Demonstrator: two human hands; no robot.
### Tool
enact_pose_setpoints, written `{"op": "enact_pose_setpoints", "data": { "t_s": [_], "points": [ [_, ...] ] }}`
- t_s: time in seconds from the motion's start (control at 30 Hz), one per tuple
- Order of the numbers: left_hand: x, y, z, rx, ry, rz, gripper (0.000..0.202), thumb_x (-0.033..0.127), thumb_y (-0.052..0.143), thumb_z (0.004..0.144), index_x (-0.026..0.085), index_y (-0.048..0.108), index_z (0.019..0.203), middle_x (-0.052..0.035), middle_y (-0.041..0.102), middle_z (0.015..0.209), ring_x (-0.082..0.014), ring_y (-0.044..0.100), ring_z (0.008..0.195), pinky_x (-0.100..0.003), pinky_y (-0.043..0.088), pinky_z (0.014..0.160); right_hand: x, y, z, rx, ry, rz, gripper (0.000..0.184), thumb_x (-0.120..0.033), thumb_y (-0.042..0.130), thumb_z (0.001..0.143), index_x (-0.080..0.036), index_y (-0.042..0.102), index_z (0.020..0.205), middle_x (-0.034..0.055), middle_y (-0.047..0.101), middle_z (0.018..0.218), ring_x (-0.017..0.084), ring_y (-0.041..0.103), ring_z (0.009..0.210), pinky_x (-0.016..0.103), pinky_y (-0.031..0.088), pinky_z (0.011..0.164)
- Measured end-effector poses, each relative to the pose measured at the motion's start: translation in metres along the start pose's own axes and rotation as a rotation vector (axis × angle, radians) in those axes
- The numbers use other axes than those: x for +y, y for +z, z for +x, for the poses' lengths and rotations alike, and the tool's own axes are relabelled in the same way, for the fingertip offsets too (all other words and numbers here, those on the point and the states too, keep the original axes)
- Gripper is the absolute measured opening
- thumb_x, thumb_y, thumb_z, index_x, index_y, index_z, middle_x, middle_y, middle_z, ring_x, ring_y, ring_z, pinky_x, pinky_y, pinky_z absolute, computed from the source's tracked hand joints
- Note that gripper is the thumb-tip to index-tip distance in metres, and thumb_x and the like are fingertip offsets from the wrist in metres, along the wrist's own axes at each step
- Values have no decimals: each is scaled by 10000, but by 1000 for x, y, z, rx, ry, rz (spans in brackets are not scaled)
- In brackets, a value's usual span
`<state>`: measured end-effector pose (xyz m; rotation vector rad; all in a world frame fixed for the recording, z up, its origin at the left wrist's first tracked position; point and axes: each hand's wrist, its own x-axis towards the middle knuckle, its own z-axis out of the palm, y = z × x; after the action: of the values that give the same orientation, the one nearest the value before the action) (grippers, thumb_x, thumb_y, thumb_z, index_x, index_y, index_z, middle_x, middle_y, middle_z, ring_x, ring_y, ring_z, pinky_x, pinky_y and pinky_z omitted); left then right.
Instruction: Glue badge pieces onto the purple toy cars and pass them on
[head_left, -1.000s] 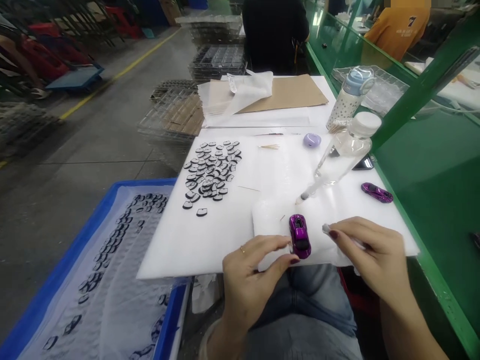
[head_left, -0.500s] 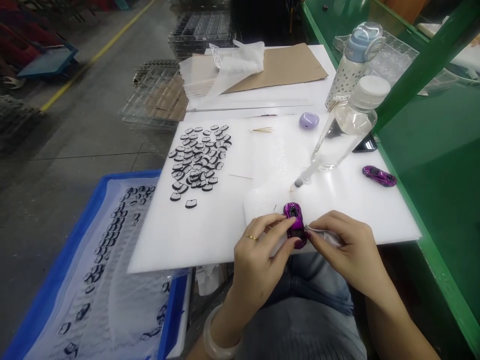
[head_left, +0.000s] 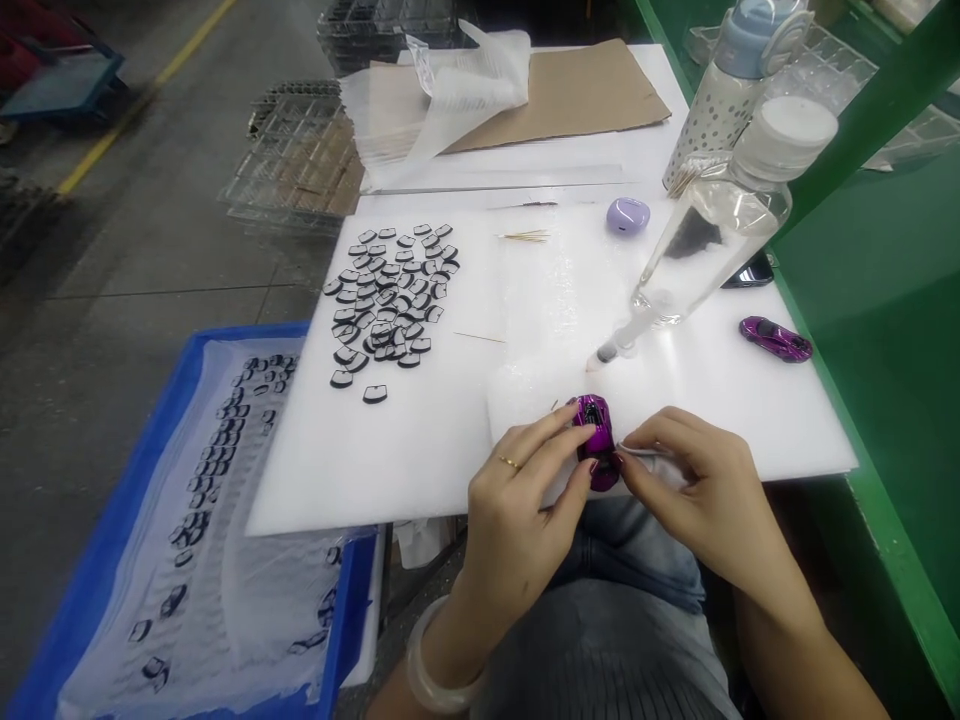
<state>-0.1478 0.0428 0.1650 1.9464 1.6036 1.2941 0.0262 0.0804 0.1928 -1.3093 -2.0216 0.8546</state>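
Note:
A shiny purple toy car point(head_left: 598, 437) sits at the near edge of the white foam board point(head_left: 450, 440). My left hand point(head_left: 525, 500) pinches the car between thumb and fingers. My right hand point(head_left: 697, 495) is closed on a small white cloth point(head_left: 645, 455), with its tip pressed against the car's right side. A clear squeeze bottle point(head_left: 712, 235) leans over the board, its nozzle pointing down just behind the car.
A heap of small black-and-white parts point(head_left: 390, 300) lies on the board's left. More of them fill a blue tray point(head_left: 112, 520) at lower left. A second purple car point(head_left: 775, 338), a lilac case point(head_left: 627, 215), toothpicks point(head_left: 525, 236), a dotted bottle point(head_left: 724, 95) and cardboard point(head_left: 555, 90) lie farther back.
My right hand has brought the cloth leftwards onto the car. My left hand has closed more tightly round the car. The view has tilted down.

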Motion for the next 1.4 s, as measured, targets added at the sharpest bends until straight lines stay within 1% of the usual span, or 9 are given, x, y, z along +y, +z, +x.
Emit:
{"op": "enact_pose_setpoints", "data": {
  "t_s": [0.1, 0.33, 0.5, 0.7, 0.83, 1.03, 1.17, 1.3, 1.4],
  "points": [
    [-2, -4, 1, -35, -1, -23, 258, 105, 652, 884, 150, 696, 1134, -97, 703, 1225, -194, 664, 1115, -344, 569, 992, 6, -2, 1, -21, -71, 16, 84, -144, 635, 890, -192, 653, 823, -12, 635, 734, 96, 601, 639, 204, 459, 541],
    [-8, -9, -3, -108, 30, -34, 410, 141, 715, 840, 182, 652, 1244, -89, 658, 1310, -223, 636, 1158, -393, 557, 1016, 19, 18, -8, 297, -544, -272, 164, -105, 670, 867, -175, 683, 1015, 70, 651, 946, 112, 620, 684, 231, 529, 580],
    [-8, -6, -5, -81, 63, 1, 418, 119, 703, 847, 168, 639, 1258, -104, 659, 1303, -227, 635, 1139, -396, 567, 988, 14, 25, -12, 292, -531, -346, 138, -138, 674, 863, -174, 701, 994, 86, 640, 965, 106, 590, 629, 240, 490, 517],
    [-17, -1, -8, -13, 218, 37, 314, 170, 742, 848, 156, 677, 1155, -138, 676, 1224, -220, 657, 1024, -359, 600, 862, 24, -19, 8, 330, -409, -277, 60, -146, 693, 864, -197, 708, 892, 24, 672, 803, 95, 586, 577, 226, 433, 466],
    [-19, 4, -10, 61, 367, 192, 327, 158, 770, 818, 121, 675, 1129, -178, 668, 1168, -245, 643, 979, -366, 592, 803, 42, -41, 32, 474, -362, -461, 106, -196, 638, 897, -203, 732, 947, 53, 733, 877, 212, 666, 766, 344, 510, 643],
    [-23, 4, -16, 42, 299, 173, 698, 692, 423, 904, 105, 591, 1243, -186, 661, 1171, -270, 639, 1076, -376, 535, 910, 2, 15, 7, 488, -221, -437, 262, -317, 612, 904, -104, 676, 1041, 84, 703, 825, 218, 638, 729, 368, 507, 669],
    [-33, 10, -27, 159, 243, 151, 612, 632, 417, 964, 122, 571, 1266, -165, 686, 1112, -282, 643, 1053, -417, 481, 956, -19, 50, -7, 371, -195, -419, 351, -254, 590, 867, -89, 633, 1174, 89, 711, 896, 242, 621, 777, 381, 503, 675],
    [-40, 15, -32, 182, 274, 169, 302, 316, 647, 926, 176, 657, 1194, -125, 717, 1101, -262, 669, 994, -420, 480, 954, 33, -2, -18, 578, -32, -378, 350, -196, 564, 857, -180, 620, 1202, 68, 724, 1049, 208, 646, 878, 352, 527, 809],
    [-43, 15, -31, 173, 305, 162, 331, 92, 728, 823, 203, 711, 1134, -111, 728, 1096, -259, 678, 965, -438, 485, 957, 102, -70, -55, 763, 438, -597, 416, -274, 575, 797, -198, 622, 1203, 84, 712, 1110, 245, 645, 935, 401, 519, 854]
  ]
}}
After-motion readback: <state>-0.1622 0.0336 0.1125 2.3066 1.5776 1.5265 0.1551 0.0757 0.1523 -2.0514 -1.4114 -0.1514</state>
